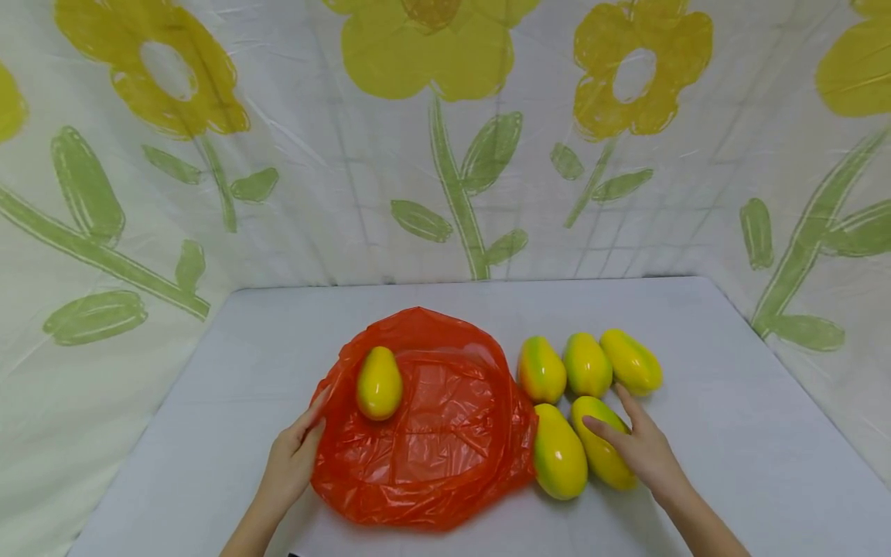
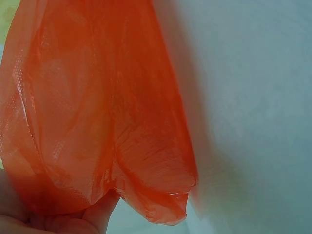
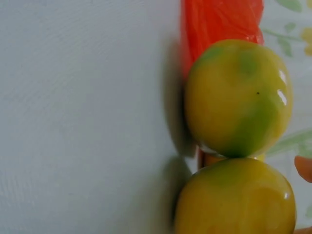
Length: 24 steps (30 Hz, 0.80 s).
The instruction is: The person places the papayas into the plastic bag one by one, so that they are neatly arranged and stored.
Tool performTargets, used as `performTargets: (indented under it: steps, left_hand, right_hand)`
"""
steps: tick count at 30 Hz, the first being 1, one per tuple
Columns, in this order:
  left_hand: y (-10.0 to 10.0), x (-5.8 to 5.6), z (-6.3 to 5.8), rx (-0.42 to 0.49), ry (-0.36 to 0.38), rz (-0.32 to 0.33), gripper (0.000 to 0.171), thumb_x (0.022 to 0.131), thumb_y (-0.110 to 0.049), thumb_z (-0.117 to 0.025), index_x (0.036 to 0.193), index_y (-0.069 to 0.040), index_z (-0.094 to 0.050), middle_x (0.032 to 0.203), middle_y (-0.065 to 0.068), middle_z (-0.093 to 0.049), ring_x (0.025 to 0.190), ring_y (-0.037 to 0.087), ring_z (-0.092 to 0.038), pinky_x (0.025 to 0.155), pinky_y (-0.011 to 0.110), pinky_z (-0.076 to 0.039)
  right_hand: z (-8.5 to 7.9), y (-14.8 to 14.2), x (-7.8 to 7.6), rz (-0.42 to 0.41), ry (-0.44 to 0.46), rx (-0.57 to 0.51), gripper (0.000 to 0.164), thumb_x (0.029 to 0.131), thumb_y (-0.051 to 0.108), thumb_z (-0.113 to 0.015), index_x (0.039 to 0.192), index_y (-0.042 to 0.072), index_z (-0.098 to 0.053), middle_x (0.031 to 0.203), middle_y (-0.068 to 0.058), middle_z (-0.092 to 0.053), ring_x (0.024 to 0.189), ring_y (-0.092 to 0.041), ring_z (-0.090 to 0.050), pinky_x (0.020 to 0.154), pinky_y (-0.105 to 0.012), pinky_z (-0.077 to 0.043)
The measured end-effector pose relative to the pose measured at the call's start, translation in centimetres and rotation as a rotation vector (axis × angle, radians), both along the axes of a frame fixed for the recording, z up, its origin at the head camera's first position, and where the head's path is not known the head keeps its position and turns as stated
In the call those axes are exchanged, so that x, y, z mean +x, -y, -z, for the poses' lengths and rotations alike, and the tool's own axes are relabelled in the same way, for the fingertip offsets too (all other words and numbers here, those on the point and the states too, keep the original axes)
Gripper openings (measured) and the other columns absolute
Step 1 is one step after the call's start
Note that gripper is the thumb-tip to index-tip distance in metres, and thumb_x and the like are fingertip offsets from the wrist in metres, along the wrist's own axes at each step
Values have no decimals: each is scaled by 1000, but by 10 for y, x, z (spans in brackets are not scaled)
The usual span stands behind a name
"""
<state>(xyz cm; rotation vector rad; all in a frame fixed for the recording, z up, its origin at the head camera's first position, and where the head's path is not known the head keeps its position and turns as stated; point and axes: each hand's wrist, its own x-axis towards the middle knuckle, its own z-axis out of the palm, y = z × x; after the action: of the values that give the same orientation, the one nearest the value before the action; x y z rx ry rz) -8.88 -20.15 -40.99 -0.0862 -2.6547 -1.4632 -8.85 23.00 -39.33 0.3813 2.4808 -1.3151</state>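
Note:
A red plastic bag [image 1: 445,418] lies spread with its mouth upward, one yellow mango [image 1: 379,384] inside at its left. My left hand [image 1: 295,456] holds the bag's left rim; in the left wrist view, the red film [image 2: 97,107] hides some of the fingers [image 2: 100,212]. Over the front-right mango [image 1: 602,449], my right hand [image 1: 647,452] has thumb and fingers spread. The right wrist view shows that mango [image 3: 236,200] with a fingertip [image 3: 303,168] apart from it. Another mango [image 1: 560,452] lies beside it, against the bag's right edge.
Behind the front pair, three more yellow-green mangoes stand in a row: left [image 1: 541,371], middle [image 1: 588,365] and right [image 1: 631,361]. All rest on a white table [image 1: 230,371]. A flower-printed curtain [image 1: 313,193] hangs behind the table's far edge.

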Motion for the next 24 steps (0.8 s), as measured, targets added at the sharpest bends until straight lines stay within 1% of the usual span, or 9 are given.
performTargets:
  steps: [7, 13, 18, 19, 21, 23, 24]
  left_hand:
    - [0, 0, 1, 0, -5, 7, 41, 101, -3, -45, 141, 5, -45, 141, 25, -46, 132, 39, -40, 92, 0, -21]
    - [0, 0, 1, -5, -1, 8, 42, 101, -4, -45, 141, 5, -45, 141, 25, -45, 132, 40, -40, 95, 5, -23]
    - [0, 0, 1, -3, -2, 8, 42, 101, -3, -45, 142, 4, -45, 141, 25, -45, 133, 40, -40, 94, 3, -22]
    - [0, 0, 1, -5, -3, 7, 42, 101, -3, -45, 141, 4, -45, 141, 25, -45, 133, 40, -40, 96, 4, -22]
    - [0, 0, 1, -8, 0, 7, 42, 100, -3, -45, 141, 4, -45, 141, 25, -45, 133, 40, -40, 103, 14, -28]
    - [0, -1, 1, -13, 5, 3, 42, 100, -2, -45, 142, 5, -45, 141, 25, -45, 133, 40, -40, 107, 30, -31]
    - [0, -1, 1, -14, 7, 2, 42, 100, -2, -45, 142, 5, -45, 141, 25, -45, 133, 41, -40, 108, 39, -31]
  right_hand:
    - [7, 0, 0, 2, 5, 16, 99, 92, 51, -59, 155, 5, 2, 157, -30, -2, 141, -53, -3, 108, -71, -10]
    - [11, -2, 0, 5, 9, 36, 100, 91, 51, -60, 155, 1, 0, 156, -32, -4, 140, -54, -4, 109, -70, -11]
    - [15, -4, 0, 6, 17, 46, 102, 91, 52, -60, 154, 0, 0, 155, -34, -5, 140, -54, -6, 109, -70, -11]
    - [16, -5, 0, 5, 19, 45, 102, 91, 52, -60, 154, -1, 0, 155, -34, -5, 140, -54, -6, 109, -70, -11]
    - [18, -5, 0, 8, 27, 38, 103, 90, 53, -60, 154, -1, 0, 155, -34, -6, 140, -54, -6, 109, -70, -11]
    - [20, -5, -1, 12, 37, 28, 103, 90, 54, -60, 154, -1, 0, 155, -33, -6, 140, -54, -7, 109, -70, -11]
    - [21, -4, -1, 14, 42, 24, 103, 90, 54, -59, 154, -1, 0, 155, -33, -7, 140, -54, -8, 108, -70, -11]
